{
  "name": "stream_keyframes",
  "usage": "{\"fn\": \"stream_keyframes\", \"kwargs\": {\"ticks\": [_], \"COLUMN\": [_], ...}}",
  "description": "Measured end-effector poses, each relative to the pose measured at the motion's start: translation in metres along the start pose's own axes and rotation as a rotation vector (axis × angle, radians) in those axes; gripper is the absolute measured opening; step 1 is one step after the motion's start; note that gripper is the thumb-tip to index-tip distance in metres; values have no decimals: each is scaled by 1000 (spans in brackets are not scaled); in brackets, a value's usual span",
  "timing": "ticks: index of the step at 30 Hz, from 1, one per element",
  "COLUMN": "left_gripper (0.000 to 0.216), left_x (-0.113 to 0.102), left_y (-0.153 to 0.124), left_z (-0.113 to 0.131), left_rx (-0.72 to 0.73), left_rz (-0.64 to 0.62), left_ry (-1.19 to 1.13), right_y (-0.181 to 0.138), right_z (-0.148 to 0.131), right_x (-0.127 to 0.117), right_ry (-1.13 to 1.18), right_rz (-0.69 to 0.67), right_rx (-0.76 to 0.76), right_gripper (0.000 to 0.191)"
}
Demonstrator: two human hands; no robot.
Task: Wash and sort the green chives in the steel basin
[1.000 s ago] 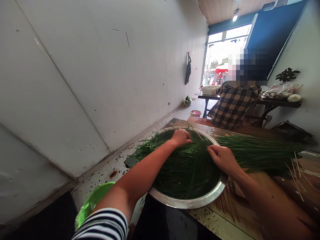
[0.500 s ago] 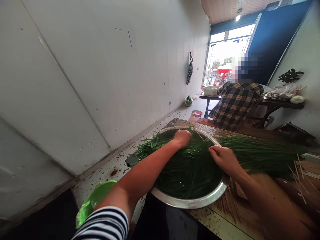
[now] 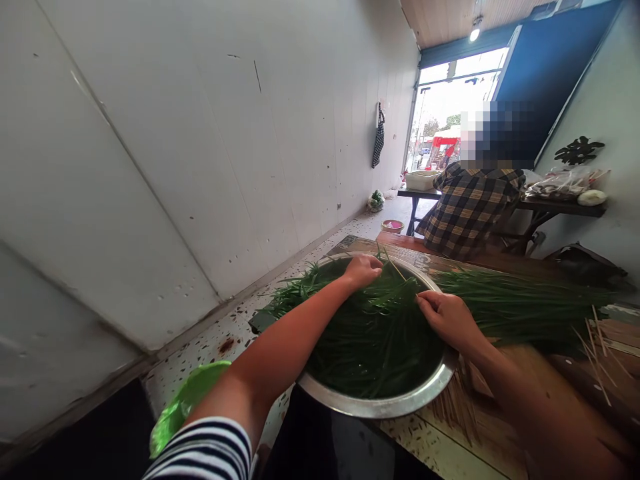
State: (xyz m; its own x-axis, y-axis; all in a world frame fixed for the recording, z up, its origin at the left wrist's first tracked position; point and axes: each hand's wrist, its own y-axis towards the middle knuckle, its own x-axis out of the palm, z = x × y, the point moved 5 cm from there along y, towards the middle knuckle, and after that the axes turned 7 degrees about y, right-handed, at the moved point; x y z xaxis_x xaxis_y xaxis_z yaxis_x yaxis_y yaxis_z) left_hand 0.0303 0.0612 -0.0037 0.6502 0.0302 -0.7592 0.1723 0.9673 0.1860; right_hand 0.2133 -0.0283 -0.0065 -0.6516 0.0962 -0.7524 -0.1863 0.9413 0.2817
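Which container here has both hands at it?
The metal bowl: left hand over its green leaves, right hand at its side. The green bin, white tub and pink basin stand away from both.

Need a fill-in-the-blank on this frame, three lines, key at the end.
1. The left hand and right hand are at a bowl of ____ leaves.
2. The left sleeve has dark and white ____.
3. The person ahead has their ____ to the camera.

Missing: green; stripes; back.
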Motion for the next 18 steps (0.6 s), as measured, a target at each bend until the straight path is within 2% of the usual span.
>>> {"fn": "stream_keyframes", "kwargs": {"ticks": [3, 11, 18], "left_gripper": [30, 24, 23], "left_x": [1, 11, 8], "left_y": [3, 6, 2], "left_z": [-5, -8, -3], "left_rx": [-8, -82, -38], "left_rz": [8, -40, -31], "left_ry": [-116, -450, -396], "right_y": [0, -1, 0], "right_z": [-1, -1, -1], "right_x": [0, 1, 3], "right_ry": [-6, -19, -19], "right_rz": [-7, -18, -27], "right_rx": [4, 1, -5], "right_gripper": [34, 35, 34]}}
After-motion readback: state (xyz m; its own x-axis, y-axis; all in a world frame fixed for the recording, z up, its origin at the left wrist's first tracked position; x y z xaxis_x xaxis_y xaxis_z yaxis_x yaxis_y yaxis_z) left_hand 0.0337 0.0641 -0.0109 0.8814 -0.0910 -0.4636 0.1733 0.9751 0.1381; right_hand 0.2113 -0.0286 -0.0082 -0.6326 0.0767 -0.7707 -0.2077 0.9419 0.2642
